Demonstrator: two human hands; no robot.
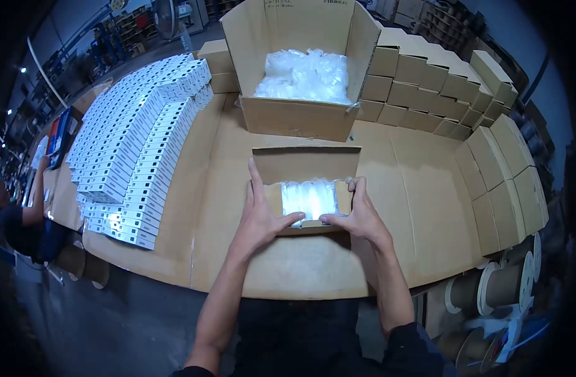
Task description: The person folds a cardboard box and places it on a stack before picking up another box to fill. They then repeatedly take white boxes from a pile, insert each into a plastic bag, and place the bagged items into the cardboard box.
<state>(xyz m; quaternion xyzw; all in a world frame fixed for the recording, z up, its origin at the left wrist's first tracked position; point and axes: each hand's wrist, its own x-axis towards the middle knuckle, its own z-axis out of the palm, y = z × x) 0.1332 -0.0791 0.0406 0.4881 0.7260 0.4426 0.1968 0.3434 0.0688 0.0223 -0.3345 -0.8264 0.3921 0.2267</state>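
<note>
Both hands are on a small brown cardboard box (307, 161) that stands open at the middle of the table, its lid raised at the back. Clear plastic-wrapped pieces (310, 200) fill its middle. My left hand (260, 217) grips the left side, with the thumb at the front edge and a finger pointing up beside the lid. On the right side, my right hand (361, 217) has its fingers curled over the end and its thumb at the front edge. Behind the small box, a large open carton (294, 119) holds a heap of clear plastic bags (307, 75).
Stacked white small boxes (131, 144) cover the table's left part. Closed brown boxes (426, 88) are piled at the back right, more (505, 182) at the right edge. Spools (505, 283) stand below right. Another person (30, 220) is at the far left.
</note>
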